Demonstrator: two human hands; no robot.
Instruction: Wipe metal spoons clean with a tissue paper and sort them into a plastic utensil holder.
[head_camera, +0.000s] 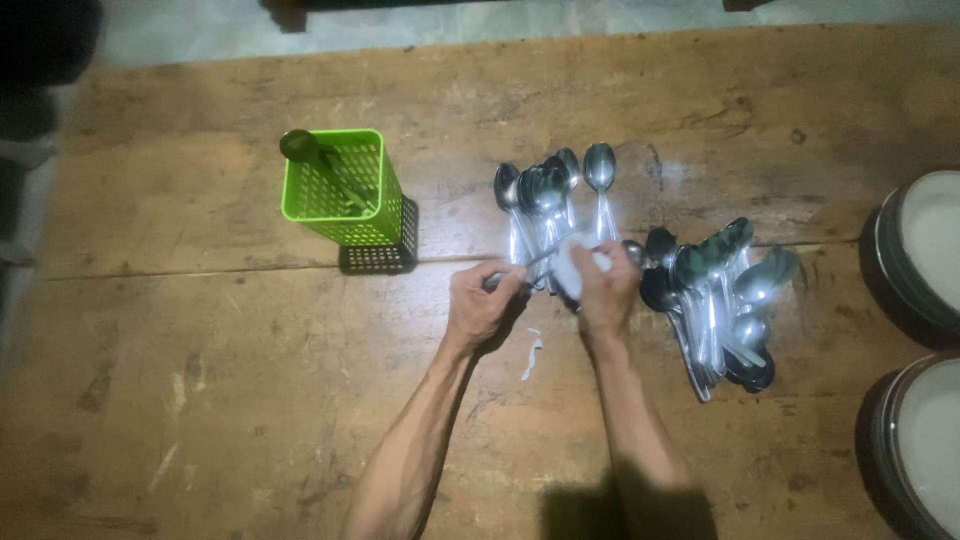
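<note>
— We saw a dim scene lit from one place only: a bright pool of light fell on the middle of the wooden table (200, 400), as if from a lamp near the camera.

— Yes, and we noticed strong glare on the spoons (545, 190) and on the second heap of spoons (715, 290), where bowls burned out to white.

— We found the white cloth (570, 265) overexposed too, its folds lost.

— The corners fell off to near black. We saw a hard shadow behind the green basket (345, 190) and a dark shadow patch at the bottom edge.

— We judged the whole picture soft, grainy, with slight smear on both hands.
</note>
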